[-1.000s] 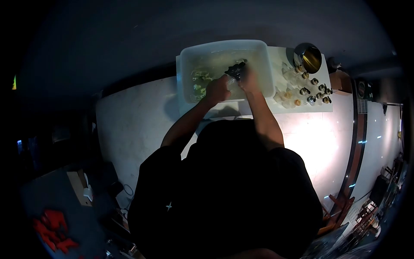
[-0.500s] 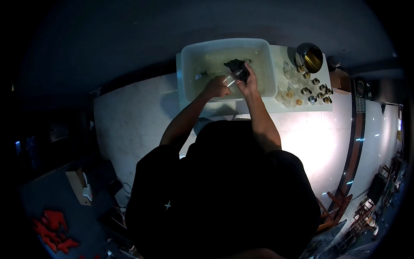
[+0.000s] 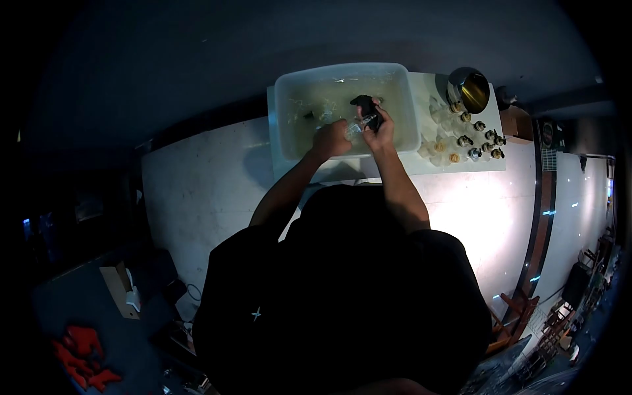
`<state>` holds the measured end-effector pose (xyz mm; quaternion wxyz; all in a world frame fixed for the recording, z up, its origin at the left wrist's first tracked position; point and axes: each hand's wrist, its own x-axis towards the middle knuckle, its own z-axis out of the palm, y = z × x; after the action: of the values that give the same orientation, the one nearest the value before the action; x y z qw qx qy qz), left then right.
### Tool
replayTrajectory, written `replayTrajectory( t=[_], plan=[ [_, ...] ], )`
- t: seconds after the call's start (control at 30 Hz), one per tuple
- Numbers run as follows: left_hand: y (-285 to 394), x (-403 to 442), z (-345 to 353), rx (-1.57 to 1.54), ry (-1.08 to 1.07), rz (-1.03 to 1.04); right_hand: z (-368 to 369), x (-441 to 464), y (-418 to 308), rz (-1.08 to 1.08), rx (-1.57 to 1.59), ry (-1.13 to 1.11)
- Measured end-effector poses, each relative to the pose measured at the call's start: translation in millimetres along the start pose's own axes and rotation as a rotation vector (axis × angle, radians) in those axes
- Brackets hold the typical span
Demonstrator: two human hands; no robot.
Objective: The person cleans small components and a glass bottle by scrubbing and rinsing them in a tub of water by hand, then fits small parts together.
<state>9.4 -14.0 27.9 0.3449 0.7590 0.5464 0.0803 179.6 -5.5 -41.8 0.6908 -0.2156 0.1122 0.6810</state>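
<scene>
Both my hands are over a pale plastic tub (image 3: 282,125) of cloudy water. My left hand (image 3: 331,138) is closed round one end of a clear glass vessel (image 3: 356,126); its exact kind is hard to make out. On the other side, my right hand (image 3: 382,131) has its fingers wrapped round a black cloth (image 3: 366,105), which is pressed against the glass. Part of the vessel is hidden by the fingers and the cloth. A small dark thing (image 3: 309,114) shows in the water to the left.
Right of the tub, several clear vessels with brass-coloured and dark tops (image 3: 465,141) stand on the white table (image 3: 395,166). Behind them lies a shiny round metal bowl (image 3: 473,92), tipped toward me. A cardboard box (image 3: 517,125) is beyond the table's right end.
The glass vessel has turned a little between my hands. My left hand has shifted slightly, and the cloth now hangs more compactly by my right fingers.
</scene>
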Motion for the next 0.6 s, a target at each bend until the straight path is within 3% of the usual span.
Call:
replayTrajectory(
  t=[0.07,0.17,0.3,0.4,0.6],
  plan=[
    [-3.2,1.4,6.3,-0.017,0.004,-0.021,-13.7,11.1,-7.7,0.067,0.03,0.052],
    [-7.1,4.6,12.2,-0.028,0.011,-0.021,-16.9,7.6,-8.6,0.143,-0.055,-0.125],
    [-6.3,8.6,4.5,-0.078,-0.019,-0.011,53.7,-41.9,0.4,0.147,-0.087,-0.057],
    [-5.7,7.3,1.2,-0.085,0.012,0.005,10.5,-0.3,0.0,0.175,-0.059,-0.085],
    [1.1,-5.5,1.8,0.123,0.097,0.063,4.8,2.4,-0.9,0.138,-0.058,-0.028]
  ],
)
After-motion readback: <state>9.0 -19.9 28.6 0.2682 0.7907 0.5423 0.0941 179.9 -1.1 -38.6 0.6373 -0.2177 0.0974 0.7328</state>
